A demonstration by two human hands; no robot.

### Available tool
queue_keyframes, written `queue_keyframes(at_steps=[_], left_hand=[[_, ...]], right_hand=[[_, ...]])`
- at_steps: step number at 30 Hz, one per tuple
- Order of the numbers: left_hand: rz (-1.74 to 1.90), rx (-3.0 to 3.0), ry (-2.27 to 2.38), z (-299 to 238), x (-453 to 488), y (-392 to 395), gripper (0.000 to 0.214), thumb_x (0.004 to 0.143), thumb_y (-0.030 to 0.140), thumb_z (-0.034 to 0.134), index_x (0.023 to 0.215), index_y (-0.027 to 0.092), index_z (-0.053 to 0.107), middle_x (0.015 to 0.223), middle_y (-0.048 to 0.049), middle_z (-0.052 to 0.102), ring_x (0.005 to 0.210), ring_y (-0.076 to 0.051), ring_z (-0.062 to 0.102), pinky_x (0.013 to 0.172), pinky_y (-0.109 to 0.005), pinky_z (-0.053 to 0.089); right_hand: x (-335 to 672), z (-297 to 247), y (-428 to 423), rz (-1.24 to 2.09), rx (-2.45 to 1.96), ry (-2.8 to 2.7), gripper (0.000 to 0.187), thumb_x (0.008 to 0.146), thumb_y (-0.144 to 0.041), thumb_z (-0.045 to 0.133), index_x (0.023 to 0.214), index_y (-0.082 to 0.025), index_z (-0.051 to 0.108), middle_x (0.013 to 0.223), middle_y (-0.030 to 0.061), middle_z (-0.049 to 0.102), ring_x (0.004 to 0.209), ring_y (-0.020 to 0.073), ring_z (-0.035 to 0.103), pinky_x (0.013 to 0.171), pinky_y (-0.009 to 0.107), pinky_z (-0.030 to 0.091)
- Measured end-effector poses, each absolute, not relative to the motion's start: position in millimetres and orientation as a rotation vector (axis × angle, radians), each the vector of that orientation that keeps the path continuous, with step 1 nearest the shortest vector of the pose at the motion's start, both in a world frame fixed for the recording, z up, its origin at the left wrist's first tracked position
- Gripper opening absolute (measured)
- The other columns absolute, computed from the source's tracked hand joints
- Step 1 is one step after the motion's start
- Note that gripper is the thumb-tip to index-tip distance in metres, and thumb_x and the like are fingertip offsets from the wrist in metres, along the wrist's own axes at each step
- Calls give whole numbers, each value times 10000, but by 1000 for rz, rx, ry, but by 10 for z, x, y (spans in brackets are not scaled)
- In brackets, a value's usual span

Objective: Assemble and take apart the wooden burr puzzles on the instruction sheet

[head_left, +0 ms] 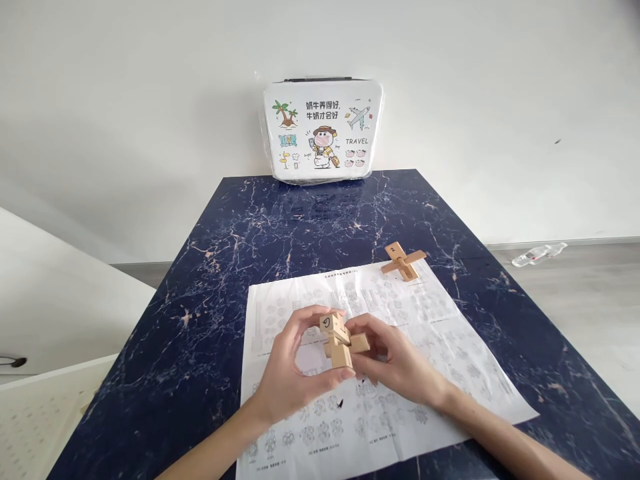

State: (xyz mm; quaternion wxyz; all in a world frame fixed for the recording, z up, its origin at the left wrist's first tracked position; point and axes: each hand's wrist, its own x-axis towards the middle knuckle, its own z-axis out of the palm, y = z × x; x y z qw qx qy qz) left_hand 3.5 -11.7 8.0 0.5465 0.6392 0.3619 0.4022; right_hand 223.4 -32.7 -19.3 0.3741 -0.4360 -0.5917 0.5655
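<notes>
Between both hands, above the paper, is a wooden burr puzzle (341, 347) made of interlocking pale bars, with a black mark on one end. My left hand (295, 353) curves around its left side, thumb at the lower front and fingers at the top. Gripping from the right, my right hand (393, 357) has its fingers closed about the puzzle's right side; some fingertips are hidden behind it. Beneath lies a large printed sheet (400, 437) covered in small diagrams. On the sheet's far right corner rests a second, cross-shaped wooden puzzle (403, 260) marked "2".
The table (240, 227) has a dark blue, marble-patterned top. At its far edge a white case (325, 133) with cartoon prints stands against the wall. A clear plastic object (540, 255) lies on the floor to the right. A pale perforated surface (40, 427) is at lower left.
</notes>
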Motion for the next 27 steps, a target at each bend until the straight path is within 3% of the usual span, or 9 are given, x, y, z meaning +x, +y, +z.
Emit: queue_keyframes(at_steps=[3, 8, 14, 17, 21, 27], left_hand=[[951, 1429, 844, 47, 8, -80, 624, 868, 415, 896, 1388, 304, 570, 1444, -106, 681, 1339, -338, 641, 1153, -524, 493], [947, 1226, 775, -19, -28, 7, 578, 977, 587, 745, 1421, 277, 544, 1442, -141, 696, 1397, -353, 614, 1151, -528, 496], [922, 1175, 721, -86, -48, 26, 561, 1022, 648, 644, 1451, 303, 539, 1464, -120, 694, 1439, -347, 586, 1203, -524, 442], [913, 1190, 696, -60, -34, 18, 577, 1012, 653, 660, 1455, 307, 530, 1488, -123, 674, 1440, -352, 580, 1191, -520, 453], [859, 1237, 714, 6, -10, -17, 600, 995, 627, 705, 1472, 322, 504, 1539, -127, 622, 1477, -369, 533, 1163, -524, 481], [735, 1399, 781, 30, 15, -75, 689, 920, 540, 834, 1487, 351, 491, 1552, -95, 603, 1456, -355, 540, 1247, -554, 371]], right_hand=[[2254, -246, -326, 1288, -1193, -1606, 204, 1004, -354, 714, 1154, -227, 663, 801, -19, 684, 632, 136, 604, 560, 267, 522], [2278, -244, -334, 973, -1271, -1816, 138, 1044, -354, 667, 1113, -235, 680, 839, 4, 696, 627, 143, 564, 564, 280, 477], [2268, -219, -312, 734, -1157, -2018, 73, 1086, -273, 611, 1070, -232, 670, 925, 56, 695, 837, 222, 637, 709, 352, 531], [2271, -212, -302, 705, -1126, -2024, 53, 1081, -266, 632, 1125, -242, 646, 1067, 83, 720, 984, 259, 650, 819, 410, 569], [2284, -185, -311, 644, -1060, -2001, 243, 1060, -335, 682, 1278, -255, 610, 1194, 105, 710, 1127, 300, 644, 913, 467, 594], [2290, -183, -320, 608, -1008, -1952, 133, 1085, -283, 627, 1213, -249, 616, 1096, 90, 728, 1036, 279, 665, 848, 436, 603]])
